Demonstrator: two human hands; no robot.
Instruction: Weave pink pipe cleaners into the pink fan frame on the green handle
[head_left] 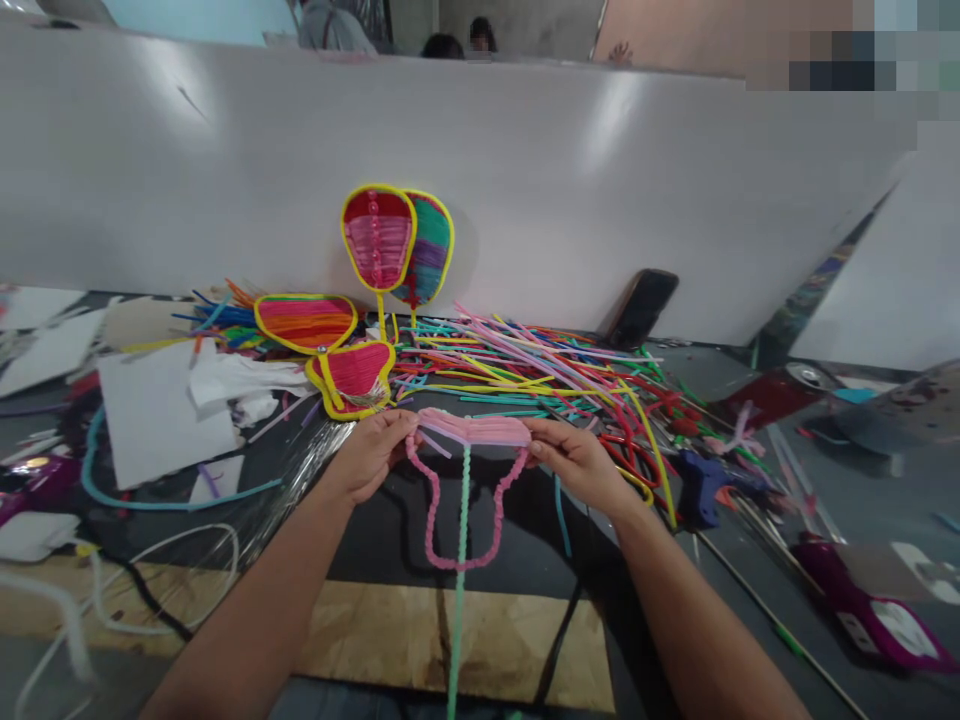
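Between my two hands hangs a fan-shaped frame of pink twisted pipe cleaners [497,510], with a pale green twisted stem [463,500] running down its middle. Rows of light pink pipe cleaners [487,431] fill the top of the frame. A loose lilac end sticks out under the left part of the rows. My left hand [381,450] pinches the upper left corner of the frame. At the upper right corner, the fingers of my right hand [574,455] are closed on the edge.
Finished fans [379,240] lean on a white partition [525,150]; more lie left. Behind my hands spreads a heap of pipe cleaners [517,360]. A phone [643,305], red can [780,395], blue glue gun [701,487] and purple device [874,610] stand right. Cables [161,630] lie left.
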